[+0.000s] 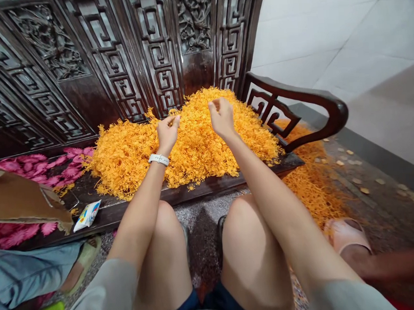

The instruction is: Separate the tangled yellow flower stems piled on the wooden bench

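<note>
A large heap of orange-yellow artificial flower pieces (196,151) covers the right part of a dark carved wooden bench (209,188). Over the left side of the heap, my left hand (168,133), with a white watch on its wrist, has thumb and fingers pinched together. An orange piece shows behind its fingertips, but I cannot tell whether it is held. My right hand (223,116) is raised over the heap's upper middle, fingers curled toward the thumb. Whatever it may hold is hidden. The two hands are apart.
Pink flower pieces (39,167), a cardboard box (20,194) and a small white packet (87,215) lie at left. A curved armrest (305,100) bounds the right end. More orange pieces (310,186) cover the floor there. Other people's feet (82,265) are close on both sides.
</note>
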Demonstrator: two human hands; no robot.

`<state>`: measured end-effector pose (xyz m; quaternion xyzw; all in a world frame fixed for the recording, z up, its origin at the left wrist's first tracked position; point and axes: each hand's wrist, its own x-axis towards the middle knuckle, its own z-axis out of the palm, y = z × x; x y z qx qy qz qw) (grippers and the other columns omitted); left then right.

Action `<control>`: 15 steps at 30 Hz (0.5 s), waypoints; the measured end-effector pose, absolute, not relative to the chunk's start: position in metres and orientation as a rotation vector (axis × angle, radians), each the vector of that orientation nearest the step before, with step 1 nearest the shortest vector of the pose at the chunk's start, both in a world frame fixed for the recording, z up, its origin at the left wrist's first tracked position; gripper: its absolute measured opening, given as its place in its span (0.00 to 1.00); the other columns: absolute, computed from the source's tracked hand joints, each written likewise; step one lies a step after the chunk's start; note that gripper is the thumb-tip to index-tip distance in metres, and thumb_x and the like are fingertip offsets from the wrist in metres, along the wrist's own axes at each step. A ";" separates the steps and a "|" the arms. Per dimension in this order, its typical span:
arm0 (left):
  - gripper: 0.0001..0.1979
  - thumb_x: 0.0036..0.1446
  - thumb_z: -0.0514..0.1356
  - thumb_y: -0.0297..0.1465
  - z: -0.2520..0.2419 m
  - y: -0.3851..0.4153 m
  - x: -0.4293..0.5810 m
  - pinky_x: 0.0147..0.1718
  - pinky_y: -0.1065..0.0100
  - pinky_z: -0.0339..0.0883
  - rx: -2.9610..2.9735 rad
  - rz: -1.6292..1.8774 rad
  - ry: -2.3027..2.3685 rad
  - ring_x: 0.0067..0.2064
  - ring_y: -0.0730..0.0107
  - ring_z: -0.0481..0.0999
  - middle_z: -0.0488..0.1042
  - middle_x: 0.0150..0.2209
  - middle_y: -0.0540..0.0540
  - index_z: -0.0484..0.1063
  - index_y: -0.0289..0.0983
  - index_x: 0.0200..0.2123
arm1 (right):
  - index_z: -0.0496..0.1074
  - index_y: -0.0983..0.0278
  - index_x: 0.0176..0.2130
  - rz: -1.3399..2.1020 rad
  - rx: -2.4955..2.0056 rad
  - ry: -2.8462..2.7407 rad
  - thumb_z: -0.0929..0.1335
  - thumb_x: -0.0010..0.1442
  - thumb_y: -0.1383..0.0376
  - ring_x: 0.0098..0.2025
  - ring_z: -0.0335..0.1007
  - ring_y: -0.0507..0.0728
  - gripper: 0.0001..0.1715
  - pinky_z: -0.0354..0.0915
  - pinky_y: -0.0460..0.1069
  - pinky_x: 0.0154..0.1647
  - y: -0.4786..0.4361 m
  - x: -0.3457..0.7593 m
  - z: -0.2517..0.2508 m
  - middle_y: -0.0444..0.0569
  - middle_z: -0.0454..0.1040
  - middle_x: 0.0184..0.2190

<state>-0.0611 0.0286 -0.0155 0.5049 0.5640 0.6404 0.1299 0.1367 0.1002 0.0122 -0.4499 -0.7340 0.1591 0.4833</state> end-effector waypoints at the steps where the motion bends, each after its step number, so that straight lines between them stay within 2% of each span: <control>1: 0.12 0.67 0.64 0.38 -0.017 0.029 -0.059 0.43 0.60 0.68 1.568 1.825 1.673 0.39 0.59 0.77 0.81 0.35 0.41 0.81 0.38 0.34 | 0.72 0.63 0.57 0.374 -0.966 -1.912 0.58 0.74 0.40 0.57 0.66 0.67 0.34 0.62 0.64 0.64 0.094 0.133 0.015 0.60 0.73 0.52; 4: 0.10 0.66 0.64 0.34 -0.018 0.027 -0.052 0.43 0.59 0.64 1.873 1.671 1.779 0.39 0.57 0.74 0.79 0.33 0.41 0.79 0.39 0.31 | 0.71 0.62 0.58 0.352 -0.754 -2.203 0.66 0.72 0.46 0.48 0.68 0.64 0.27 0.64 0.58 0.56 0.079 0.126 0.021 0.55 0.76 0.43; 8: 0.17 0.62 0.63 0.25 -0.017 0.026 -0.045 0.41 0.60 0.60 2.021 1.559 1.835 0.36 0.59 0.69 0.69 0.26 0.44 0.68 0.39 0.21 | 0.73 0.63 0.43 0.304 -0.737 -2.363 0.66 0.72 0.63 0.42 0.67 0.61 0.08 0.59 0.54 0.46 0.071 0.119 0.024 0.53 0.75 0.37; 11: 0.17 0.59 0.64 0.23 -0.015 0.027 -0.045 0.38 0.60 0.61 1.828 1.595 1.799 0.35 0.60 0.70 0.65 0.24 0.47 0.66 0.39 0.20 | 0.71 0.63 0.38 0.336 -0.619 -2.412 0.64 0.67 0.72 0.42 0.66 0.59 0.08 0.57 0.52 0.45 0.047 0.106 0.033 0.51 0.74 0.36; 13: 0.14 0.58 0.67 0.26 -0.016 0.026 -0.049 0.36 0.60 0.63 1.653 1.627 1.779 0.36 0.59 0.72 0.63 0.24 0.48 0.70 0.40 0.22 | 0.70 0.62 0.36 0.448 -0.414 -2.468 0.65 0.66 0.73 0.43 0.66 0.58 0.08 0.57 0.52 0.48 0.013 0.093 0.046 0.48 0.73 0.36; 15: 0.09 0.58 0.70 0.31 -0.018 0.025 -0.056 0.36 0.58 0.66 1.538 1.638 1.716 0.36 0.59 0.72 0.63 0.25 0.49 0.75 0.42 0.27 | 0.69 0.62 0.32 0.585 -0.251 -2.530 0.67 0.67 0.70 0.43 0.66 0.57 0.10 0.58 0.54 0.53 -0.026 0.080 0.063 0.47 0.72 0.34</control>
